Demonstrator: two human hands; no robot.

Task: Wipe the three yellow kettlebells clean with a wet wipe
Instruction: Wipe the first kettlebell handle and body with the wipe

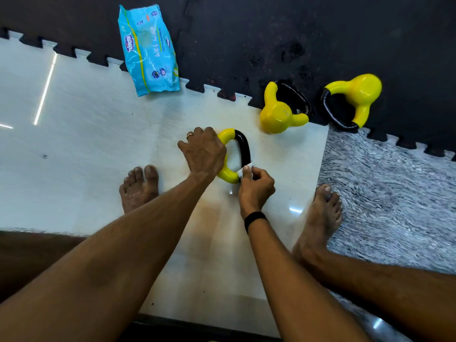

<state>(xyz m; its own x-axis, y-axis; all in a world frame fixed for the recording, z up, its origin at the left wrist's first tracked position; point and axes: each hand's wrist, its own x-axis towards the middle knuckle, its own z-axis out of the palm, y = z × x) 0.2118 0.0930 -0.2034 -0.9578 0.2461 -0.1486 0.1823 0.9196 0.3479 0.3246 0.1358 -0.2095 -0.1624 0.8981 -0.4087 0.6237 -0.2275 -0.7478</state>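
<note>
A glossy yellow kettlebell [228, 156] with a smooth, rounded body and a black-wrapped loop handle is lying on the pale, polished floor tile [98, 144] between the person's bare feet. The left hand [203, 151] is curling over the body of this kettlebell, covering most of it and gripping it, with a ring showing on one finger. The right hand [255, 183], a black band on its wrist, is pinching a small, crumpled white wet wipe [245, 168] and pressing it against the handle where the black wrap meets the yellow.

Two more kettlebells of the same shiny yellow finish are lying on their sides farther away to the right: the middle kettlebell [280, 114] is sitting at the toothed edge of the dark, matte foam mat [271, 33], and the far kettlebell [360, 95] is resting fully on that mat, both well apart from the hands. A crinkly light-blue wet wipe pack [148, 50] is lying across the mat's edge, up and to the left. A grey speckled stone floor [394, 193] is running along the right side.
</note>
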